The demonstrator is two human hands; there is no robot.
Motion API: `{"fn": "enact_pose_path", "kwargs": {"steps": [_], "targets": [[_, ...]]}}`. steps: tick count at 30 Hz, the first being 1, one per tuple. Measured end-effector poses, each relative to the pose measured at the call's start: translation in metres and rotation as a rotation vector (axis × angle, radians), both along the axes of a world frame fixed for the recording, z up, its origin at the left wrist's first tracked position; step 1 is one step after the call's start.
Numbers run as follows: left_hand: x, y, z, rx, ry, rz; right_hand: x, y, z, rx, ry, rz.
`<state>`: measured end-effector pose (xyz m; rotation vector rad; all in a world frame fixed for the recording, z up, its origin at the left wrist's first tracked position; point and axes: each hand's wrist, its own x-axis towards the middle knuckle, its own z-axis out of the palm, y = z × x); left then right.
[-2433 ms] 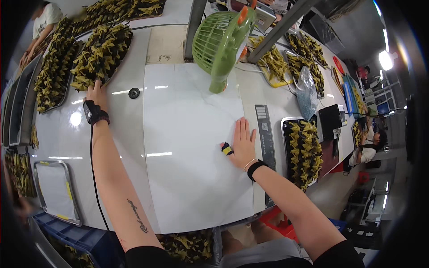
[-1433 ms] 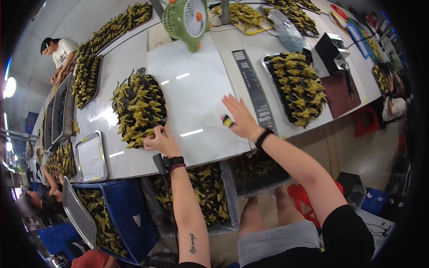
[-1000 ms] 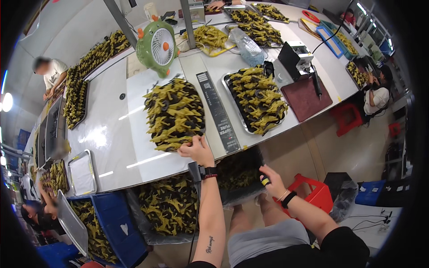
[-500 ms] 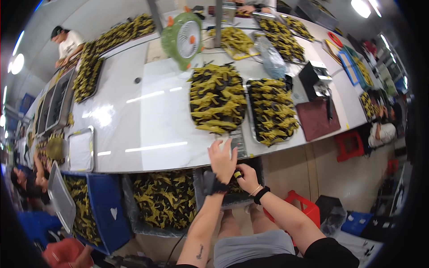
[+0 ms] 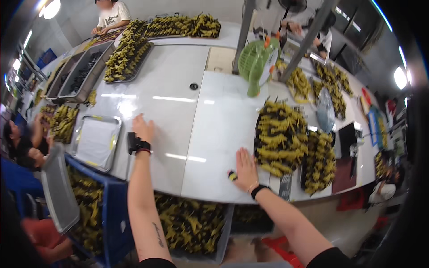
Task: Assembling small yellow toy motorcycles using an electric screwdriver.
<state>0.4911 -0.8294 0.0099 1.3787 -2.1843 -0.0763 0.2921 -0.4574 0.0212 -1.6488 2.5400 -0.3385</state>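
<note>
My left hand point(image 5: 143, 128) is stretched out over the white table point(image 5: 174, 120), slightly blurred, with its fingers extended and nothing in it. It is nearest to a metal tray lined with white sheet point(image 5: 96, 140) on its left. A black watch-like device sits on that wrist. My right hand point(image 5: 246, 170) lies flat on or just above the table near the front edge, holding nothing. A yellow and black band point(image 5: 232, 175) is around its thumb. Just right of it stands a tray heaped with yellow-and-black animal-like figures point(image 5: 281, 138); a second tray of such figures point(image 5: 319, 161) is beside that.
A green fan point(image 5: 257, 62) stands at the back beside metal posts. Grey bins point(image 5: 87, 69) and a long tray of figures point(image 5: 127, 56) are back left. Below the front edge are a blue crate point(image 5: 118, 214) and a lined bin of figures point(image 5: 190, 223). Co-workers sit around.
My hands were close together at the front edge by the figure trays. The left has swung far left over the table; the right has opened flat. The view has turned left.
</note>
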Motion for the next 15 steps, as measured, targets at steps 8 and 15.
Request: {"fn": "enact_pose_path", "kwargs": {"steps": [8,15], "targets": [[-0.059,-0.145,-0.008,0.198,-0.030,0.338,-0.007,-0.008,0.013,0.180,0.029,0.058],[-0.085,-0.217,-0.020,0.094,0.053,0.354,-0.007,-0.013,0.014,0.287,-0.017,0.057]]}}
